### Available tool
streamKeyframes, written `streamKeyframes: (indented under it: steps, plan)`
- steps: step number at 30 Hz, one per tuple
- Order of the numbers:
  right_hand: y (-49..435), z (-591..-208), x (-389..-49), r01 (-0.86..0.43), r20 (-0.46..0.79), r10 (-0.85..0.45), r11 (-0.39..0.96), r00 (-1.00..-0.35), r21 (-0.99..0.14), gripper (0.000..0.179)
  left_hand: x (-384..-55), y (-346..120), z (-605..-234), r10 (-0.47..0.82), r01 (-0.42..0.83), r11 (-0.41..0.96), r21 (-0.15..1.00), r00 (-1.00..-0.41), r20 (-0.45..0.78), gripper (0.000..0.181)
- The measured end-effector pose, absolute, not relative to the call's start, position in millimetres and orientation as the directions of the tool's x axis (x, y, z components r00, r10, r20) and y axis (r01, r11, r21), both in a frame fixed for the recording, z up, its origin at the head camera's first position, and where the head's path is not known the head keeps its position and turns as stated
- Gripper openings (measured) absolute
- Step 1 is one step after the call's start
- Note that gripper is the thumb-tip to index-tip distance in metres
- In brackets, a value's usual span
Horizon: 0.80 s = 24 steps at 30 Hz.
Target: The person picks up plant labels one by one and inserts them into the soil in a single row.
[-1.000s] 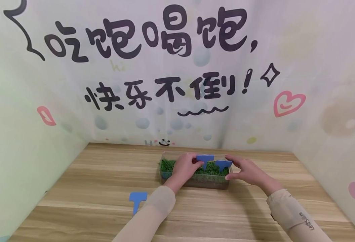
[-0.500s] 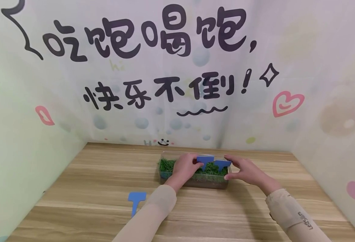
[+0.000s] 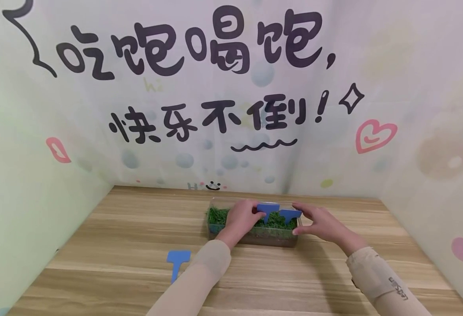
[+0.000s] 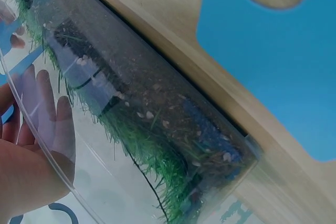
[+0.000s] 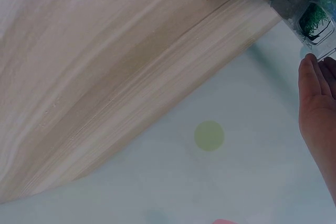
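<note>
At lower centre of the head view, our left hand (image 3: 242,218) pinches a blue plant label (image 3: 268,208) standing in the clear grass box (image 3: 255,238). Our right hand (image 3: 321,223), fingers straight, touches the box's right end beside a second label (image 3: 290,214). A third label (image 3: 178,260) lies on the table (image 3: 117,245), with open wood around the box. The wall (image 3: 200,87) reads "吃饱喝饱, 快乐不倒!".

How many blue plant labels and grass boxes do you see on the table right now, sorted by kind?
Blue T-shaped plant labels: 3. Two stand in the grass, one at the left hand and one by the right hand; one lies flat on the wooden table.
Clear grass box: 1.
Total: 4.
</note>
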State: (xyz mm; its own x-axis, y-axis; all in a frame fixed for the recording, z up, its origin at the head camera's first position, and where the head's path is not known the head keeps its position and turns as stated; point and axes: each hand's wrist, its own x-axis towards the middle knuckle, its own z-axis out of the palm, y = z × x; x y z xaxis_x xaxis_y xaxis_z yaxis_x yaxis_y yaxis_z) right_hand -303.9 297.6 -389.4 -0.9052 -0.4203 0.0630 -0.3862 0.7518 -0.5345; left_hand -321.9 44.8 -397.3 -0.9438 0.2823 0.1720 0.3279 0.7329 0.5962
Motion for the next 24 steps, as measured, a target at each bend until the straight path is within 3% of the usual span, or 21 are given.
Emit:
streamKeyframes:
  steps: [6, 13, 24]
  plan:
    - [296.7, -388.9, -303.2, -0.391, 0.069, -0.423, 0.749, -0.903, -0.535, 0.084, -321.6, 46.3, -399.3, 0.287, 0.330, 0.759, 0.562, -0.943, 0.167, 0.025]
    - [297.3, -388.7, -303.8, -0.390, 0.064, -0.423, 0.752, -0.904, -0.532, 0.084, -324.4, 47.4, -400.2, 0.282, 0.317, 0.785, 0.532, -0.948, 0.148, 0.016]
    - [299.2, -390.0, -305.1, -0.381, 0.055, -0.420, 0.752, -0.906, -0.537, 0.085, -327.5, 50.9, -399.0, 0.269, 0.293, 0.783, 0.548, -0.955, 0.127, 0.025]
